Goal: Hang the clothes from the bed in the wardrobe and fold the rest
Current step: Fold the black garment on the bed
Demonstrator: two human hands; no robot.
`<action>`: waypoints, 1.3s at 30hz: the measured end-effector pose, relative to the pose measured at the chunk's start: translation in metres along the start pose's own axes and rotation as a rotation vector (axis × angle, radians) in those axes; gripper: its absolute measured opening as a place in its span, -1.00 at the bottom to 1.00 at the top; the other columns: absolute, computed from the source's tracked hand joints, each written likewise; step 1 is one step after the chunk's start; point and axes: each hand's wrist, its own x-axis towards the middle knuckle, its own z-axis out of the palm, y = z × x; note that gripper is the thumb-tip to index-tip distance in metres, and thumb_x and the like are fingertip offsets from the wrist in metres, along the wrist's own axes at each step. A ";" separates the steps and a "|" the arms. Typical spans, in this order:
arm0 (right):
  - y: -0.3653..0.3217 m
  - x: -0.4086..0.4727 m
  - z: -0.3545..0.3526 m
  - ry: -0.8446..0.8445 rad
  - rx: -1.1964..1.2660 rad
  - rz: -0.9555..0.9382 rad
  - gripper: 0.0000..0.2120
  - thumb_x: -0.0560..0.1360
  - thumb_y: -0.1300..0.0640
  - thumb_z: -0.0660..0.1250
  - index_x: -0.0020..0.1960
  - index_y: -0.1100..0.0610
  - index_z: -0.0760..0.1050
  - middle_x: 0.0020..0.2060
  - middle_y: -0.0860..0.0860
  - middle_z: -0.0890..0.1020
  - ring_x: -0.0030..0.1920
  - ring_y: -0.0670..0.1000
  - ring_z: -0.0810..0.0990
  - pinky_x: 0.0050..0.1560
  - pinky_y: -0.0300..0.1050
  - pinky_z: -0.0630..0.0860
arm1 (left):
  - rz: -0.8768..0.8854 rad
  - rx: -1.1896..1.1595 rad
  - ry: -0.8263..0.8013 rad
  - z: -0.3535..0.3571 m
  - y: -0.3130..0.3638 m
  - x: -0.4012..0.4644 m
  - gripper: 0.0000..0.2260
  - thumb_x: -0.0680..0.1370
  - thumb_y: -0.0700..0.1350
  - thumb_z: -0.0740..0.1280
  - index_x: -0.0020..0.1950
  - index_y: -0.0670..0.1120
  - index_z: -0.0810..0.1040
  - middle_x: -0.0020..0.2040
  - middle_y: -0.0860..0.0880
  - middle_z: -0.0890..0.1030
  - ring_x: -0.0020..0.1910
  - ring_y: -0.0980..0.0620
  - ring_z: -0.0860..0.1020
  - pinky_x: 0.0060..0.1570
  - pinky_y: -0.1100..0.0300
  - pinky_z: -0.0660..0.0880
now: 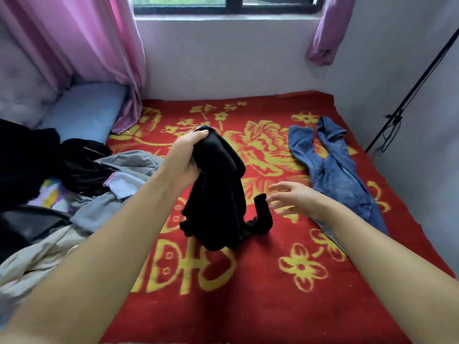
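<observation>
Head view: left hand [185, 158] clenched round the top of a bunched black garment [218, 192], lifted off the bed [248, 294]; right hand [289, 198] released, fingers spread, just beside a stray black end near the blanket.

Likely trouble: fistful grip on a bunched wad, so folding from here could trap twists; loose end dragging on the blanket and slipping past the right hand; dark cloth hiding seams, hard to tell waist from hem.

Long axis roughly vertical, top at the left hand, tail curling toward the right hand.

Jeans [332, 167] beyond the right hand, lying flat. Clothes pile [99, 194] left of the left hand.
</observation>
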 end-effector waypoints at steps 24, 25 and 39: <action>-0.089 -0.062 -0.011 -0.021 -0.045 -0.356 -0.81 0.61 0.13 0.22 -0.05 0.18 0.57 -0.14 0.13 0.65 -0.15 0.07 0.63 -0.01 0.00 0.54 | 0.704 1.359 -0.287 0.031 -0.054 -0.046 -0.34 0.43 -0.13 0.41 0.48 -0.05 0.23 0.38 -0.05 0.30 0.37 0.07 0.27 0.33 0.31 0.16; -0.089 -0.063 -0.014 -0.031 -0.055 -0.341 -0.81 0.60 0.11 0.23 -0.04 0.18 0.57 -0.12 0.14 0.65 -0.12 0.09 0.63 0.03 0.04 0.54 | 0.727 1.370 -0.344 0.038 -0.059 -0.049 -0.37 0.43 -0.09 0.43 0.44 -0.07 0.27 0.38 -0.05 0.32 0.35 0.07 0.28 0.31 0.28 0.20; -0.061 -0.072 -0.044 -0.005 -0.155 -0.427 -0.79 0.59 0.03 0.25 0.17 0.10 0.49 0.11 0.04 0.60 0.14 0.02 0.60 0.10 -0.03 0.59 | 0.484 1.062 0.035 0.080 -0.020 -0.037 -0.94 0.50 -0.18 0.27 -0.11 -0.18 0.45 -0.34 -0.01 0.45 -0.38 0.08 0.42 -0.38 0.24 0.31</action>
